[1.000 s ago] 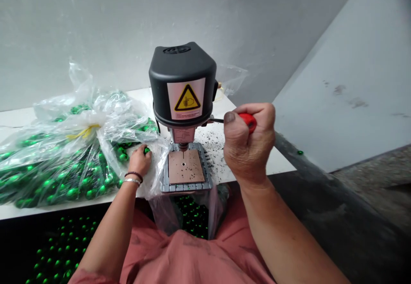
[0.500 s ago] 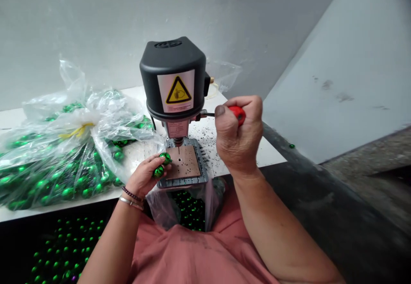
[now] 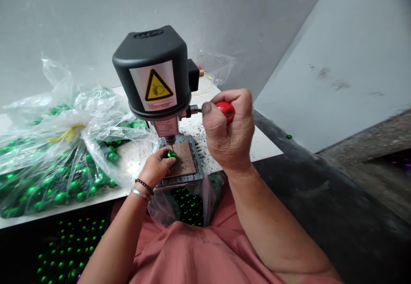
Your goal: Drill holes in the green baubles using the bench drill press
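My left hand (image 3: 157, 165) pinches a shiny green ball (image 3: 171, 154) on the brown board of the machine's base, right under the thin drill bit (image 3: 172, 147). A second ball, if it is still in that hand, is hidden. My right hand (image 3: 231, 127) is wrapped round the red lever knob (image 3: 225, 112) at the side of a black bench drill press (image 3: 152, 74). The drill's head carries a yellow hand-warning label. Dark shavings lie over the board (image 3: 186, 163) and the table around it.
A clear plastic bag (image 3: 69, 159) full of green balls, with a yellow tie, covers the table's left side. Below the drill hangs an open plastic bag (image 3: 163, 207) with green balls. More balls (image 3: 69, 245) lie low at left; one ball (image 3: 289, 137) is on the floor.
My left hand has moved right and in, bringing a green ball from the board's edge to under the bit. My right hand keeps its hold on the knob. The view has shifted slightly.
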Action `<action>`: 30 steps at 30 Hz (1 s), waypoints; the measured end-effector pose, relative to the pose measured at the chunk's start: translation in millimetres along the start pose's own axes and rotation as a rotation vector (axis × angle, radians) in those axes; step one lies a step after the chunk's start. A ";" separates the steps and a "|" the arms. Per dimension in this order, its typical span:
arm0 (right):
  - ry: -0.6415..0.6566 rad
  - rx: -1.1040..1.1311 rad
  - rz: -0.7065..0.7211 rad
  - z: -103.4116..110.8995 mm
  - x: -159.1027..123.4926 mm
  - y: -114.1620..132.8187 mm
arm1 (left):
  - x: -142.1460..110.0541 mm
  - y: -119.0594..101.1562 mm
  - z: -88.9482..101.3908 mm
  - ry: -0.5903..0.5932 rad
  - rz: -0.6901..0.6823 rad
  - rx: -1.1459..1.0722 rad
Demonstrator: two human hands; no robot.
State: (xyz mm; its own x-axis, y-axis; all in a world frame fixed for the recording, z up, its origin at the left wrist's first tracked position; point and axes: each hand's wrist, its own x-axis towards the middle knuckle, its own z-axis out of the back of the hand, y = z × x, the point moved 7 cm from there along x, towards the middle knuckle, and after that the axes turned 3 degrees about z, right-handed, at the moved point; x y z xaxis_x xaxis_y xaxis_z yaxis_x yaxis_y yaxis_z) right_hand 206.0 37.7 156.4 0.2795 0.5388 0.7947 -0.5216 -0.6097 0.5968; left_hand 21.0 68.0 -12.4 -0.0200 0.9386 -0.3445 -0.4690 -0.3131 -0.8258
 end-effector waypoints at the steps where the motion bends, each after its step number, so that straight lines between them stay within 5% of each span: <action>1: 0.003 -0.002 0.003 0.1 -0.2 0.0 | 0.1 -0.5 -0.2 -0.009 -0.011 0.033; 11: 0.017 0.015 0.038 0.5 3.9 4.4 | 3.6 -16.7 2.3 -0.130 -0.179 0.409; 20: 0.026 0.013 0.006 -0.9 14.6 5.7 | 7.0 -18.0 -0.4 -0.111 -0.231 0.409; 30: -0.062 -0.071 0.142 6.0 -15.7 2.3 | 6.4 -17.9 -1.4 -0.125 -0.249 0.478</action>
State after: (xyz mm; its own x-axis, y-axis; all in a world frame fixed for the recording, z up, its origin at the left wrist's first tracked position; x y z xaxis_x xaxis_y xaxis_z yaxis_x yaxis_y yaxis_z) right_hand 205.2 24.3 146.0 0.2473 0.4117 0.8771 -0.6143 -0.6335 0.4705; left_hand 30.5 79.4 -0.5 0.0514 0.9950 -0.0852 -0.8213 -0.0064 -0.5704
